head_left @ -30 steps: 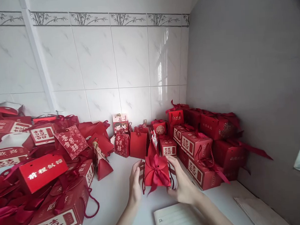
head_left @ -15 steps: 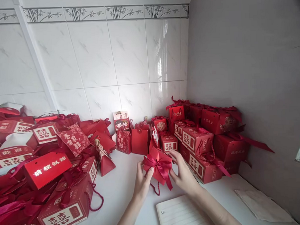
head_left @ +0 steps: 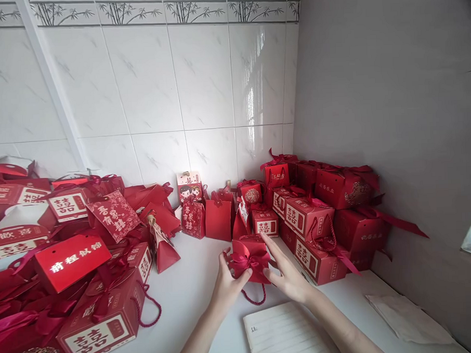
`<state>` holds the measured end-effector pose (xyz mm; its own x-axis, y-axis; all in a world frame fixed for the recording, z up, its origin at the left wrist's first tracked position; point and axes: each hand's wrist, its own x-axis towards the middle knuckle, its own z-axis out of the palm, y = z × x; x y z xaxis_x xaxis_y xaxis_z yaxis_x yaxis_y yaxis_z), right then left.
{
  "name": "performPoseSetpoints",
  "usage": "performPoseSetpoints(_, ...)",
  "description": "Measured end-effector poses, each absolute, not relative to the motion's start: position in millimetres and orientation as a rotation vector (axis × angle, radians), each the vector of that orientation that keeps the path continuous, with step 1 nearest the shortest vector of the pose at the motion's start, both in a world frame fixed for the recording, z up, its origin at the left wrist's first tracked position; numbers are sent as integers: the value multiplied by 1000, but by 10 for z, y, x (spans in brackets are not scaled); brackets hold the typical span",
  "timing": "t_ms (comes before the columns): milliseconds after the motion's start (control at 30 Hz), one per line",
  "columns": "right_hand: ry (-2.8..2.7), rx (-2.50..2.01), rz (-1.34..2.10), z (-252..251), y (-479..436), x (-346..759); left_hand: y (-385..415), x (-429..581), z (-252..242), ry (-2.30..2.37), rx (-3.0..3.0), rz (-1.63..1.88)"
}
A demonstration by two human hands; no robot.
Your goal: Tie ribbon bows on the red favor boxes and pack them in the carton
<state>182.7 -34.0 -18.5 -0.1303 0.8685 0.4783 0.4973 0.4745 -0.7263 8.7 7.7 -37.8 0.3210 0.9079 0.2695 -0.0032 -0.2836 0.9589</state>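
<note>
Between my two hands is a small red gift box (head_left: 244, 247) with a dark red ribbon bow on the side facing me. A twisted red cord handle (head_left: 255, 299) hangs below it, and part of another cord shows at its top. My left hand (head_left: 229, 282) grips the left side, its thumb by the bow. My right hand (head_left: 284, 276) lies along the right side, thumb on the lower corner and fingers stretched up past the edge. Just beyond the box stands a small box with a white label (head_left: 267, 227).
Stacked red boxes (head_left: 317, 261) stand to the right against the grey wall. A pile of red boxes and bags (head_left: 98, 338) covers the left. Several upright red bags (head_left: 218, 219) line the tiled wall. A lined notebook (head_left: 285, 333) and a folded white sheet (head_left: 409, 317) lie nearer.
The gift box has turned between my hands; its bow now sits straighter and its cord loop hangs more centrally below. My right fingers have shifted along its edge.
</note>
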Motion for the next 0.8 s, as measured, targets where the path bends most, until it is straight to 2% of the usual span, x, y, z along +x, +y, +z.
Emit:
performPoseSetpoints(267,-1583,-1223,500,-249,-237,1805,111,34,-355,958,1385,1226)
performPoseSetpoints(800,-1428,-1273,540,-295,-195,1826,111,11,-314,825,1666,1131)
